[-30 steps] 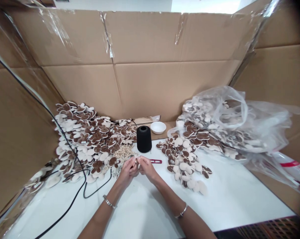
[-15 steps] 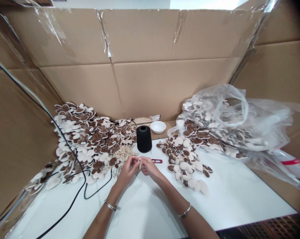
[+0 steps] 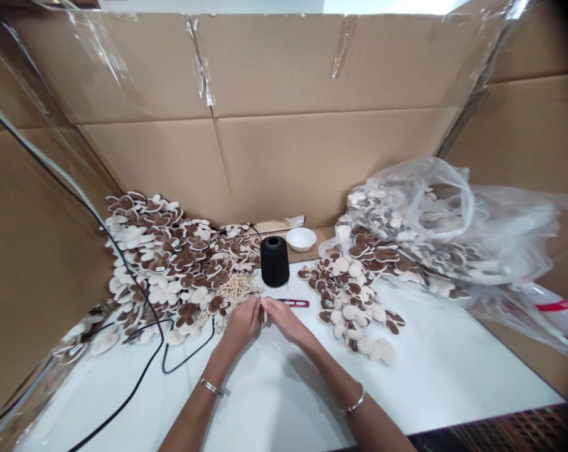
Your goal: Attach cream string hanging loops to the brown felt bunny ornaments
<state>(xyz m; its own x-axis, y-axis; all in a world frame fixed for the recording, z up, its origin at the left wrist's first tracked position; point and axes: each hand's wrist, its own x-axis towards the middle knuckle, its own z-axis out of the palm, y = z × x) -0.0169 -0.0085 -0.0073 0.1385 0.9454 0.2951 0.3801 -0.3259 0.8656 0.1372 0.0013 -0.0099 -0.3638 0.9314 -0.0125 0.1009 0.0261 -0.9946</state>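
Two hands (image 3: 244, 319) (image 3: 282, 317) meet, pinching small pale piece (image 3: 265, 317); red tool (image 3: 299, 303) just beside.

Bare forearms (image 3: 328, 365), each with a silver-coloured bangle
Up the arm from the left hand (image 3: 241, 322), the left bangle (image 3: 211, 387) is narrow and shiny, with a small knob; the right bangle (image 3: 359, 400) is a similar slim curve.
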